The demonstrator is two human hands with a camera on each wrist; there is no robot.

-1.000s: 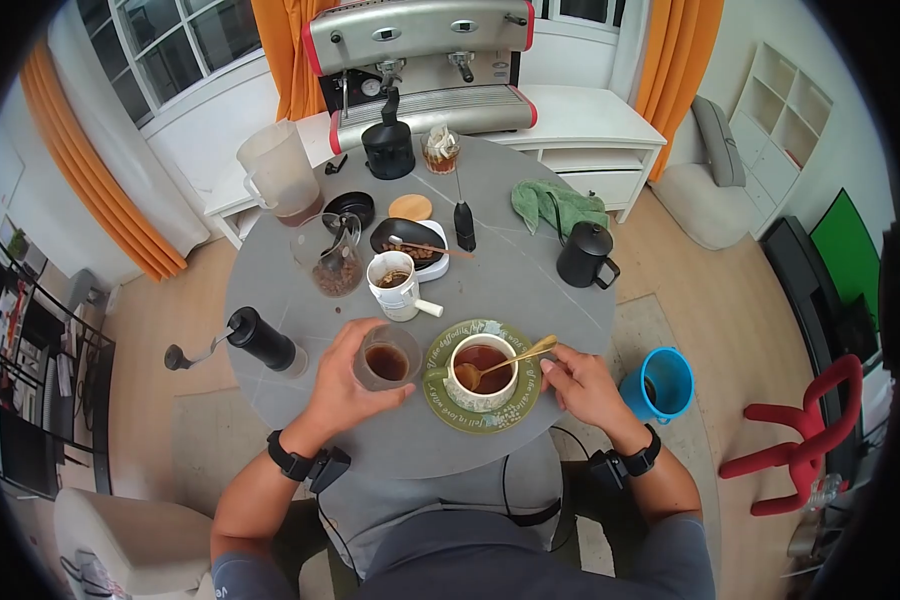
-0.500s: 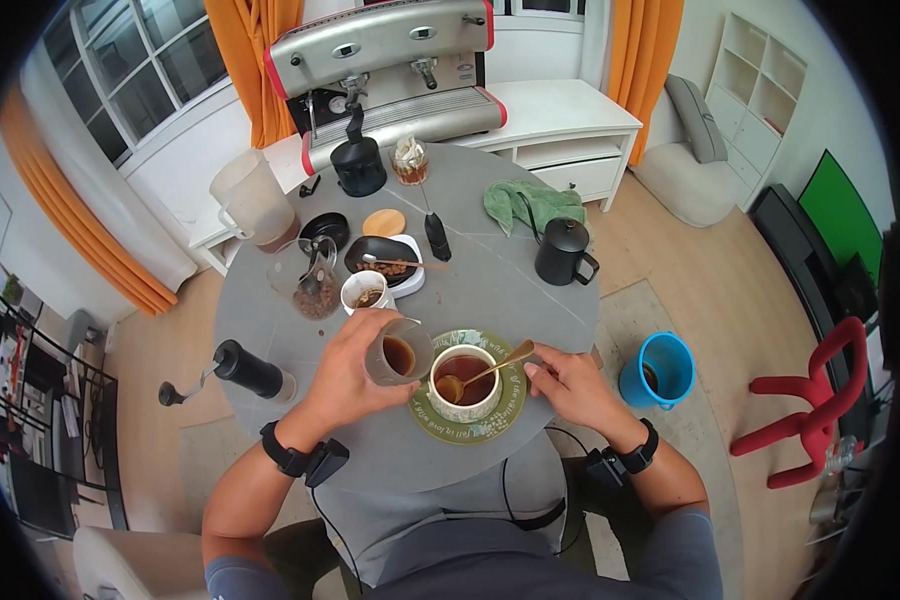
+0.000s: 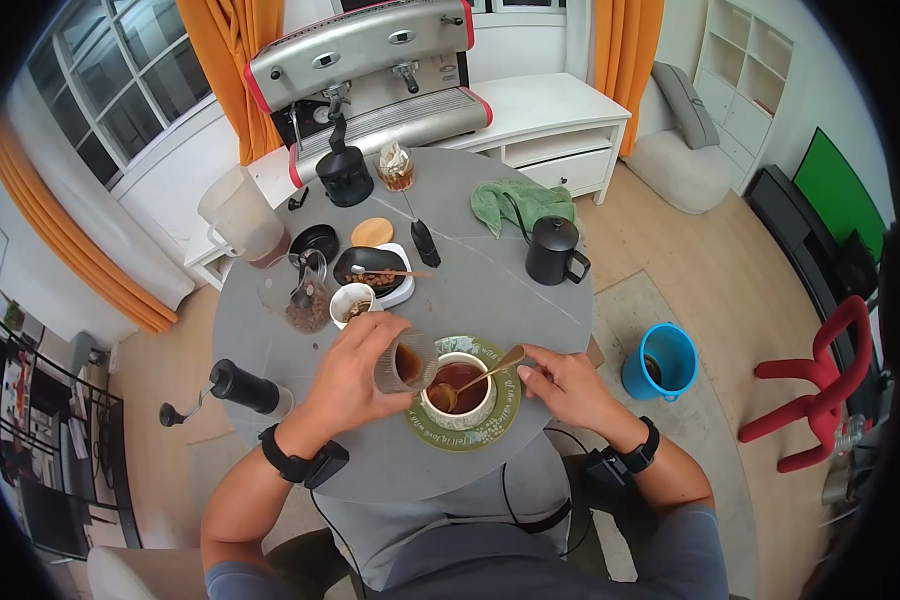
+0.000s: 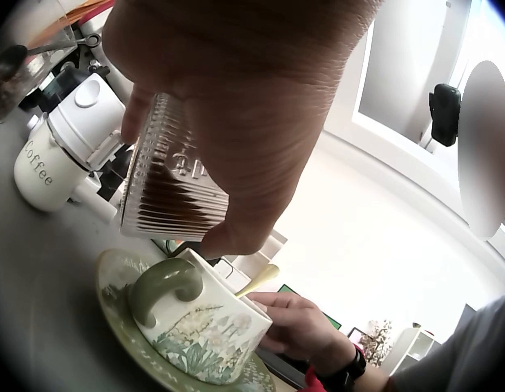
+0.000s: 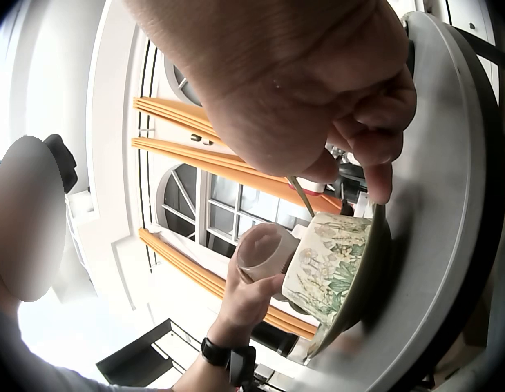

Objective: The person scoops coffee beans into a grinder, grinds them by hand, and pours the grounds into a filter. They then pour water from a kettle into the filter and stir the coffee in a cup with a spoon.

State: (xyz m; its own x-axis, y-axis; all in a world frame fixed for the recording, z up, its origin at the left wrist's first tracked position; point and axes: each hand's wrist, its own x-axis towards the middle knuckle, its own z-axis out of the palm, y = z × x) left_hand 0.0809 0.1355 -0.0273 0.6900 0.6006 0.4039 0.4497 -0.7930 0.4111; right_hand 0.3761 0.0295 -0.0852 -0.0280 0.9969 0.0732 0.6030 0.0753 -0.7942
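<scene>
The left hand (image 3: 355, 378) grips a ribbed clear glass (image 3: 406, 362) of brown liquid, tilted toward the cup at its rim. In the left wrist view the glass (image 4: 172, 184) is above the green cup handle. A floral cup (image 3: 458, 390) of reddish-brown liquid stands on a green saucer (image 3: 500, 425). A gold spoon (image 3: 490, 372) leans in the cup, its bowl in the liquid. The right hand (image 3: 574, 388) is at the spoon's handle end; in the right wrist view a finger (image 5: 379, 181) touches the saucer's rim. Whether it pinches the spoon is partly hidden.
Behind the hands are a white cup (image 3: 353, 303), a black tray of beans (image 3: 372, 270), a glass server (image 3: 305, 300) and a black frother (image 3: 425, 243). A hand grinder (image 3: 245, 388) stands left, a black kettle (image 3: 553, 252) at the right back.
The left hand has tipped the glass further toward the cup and brought it to the rim. The head view has shifted; the right hand stays by the spoon.
</scene>
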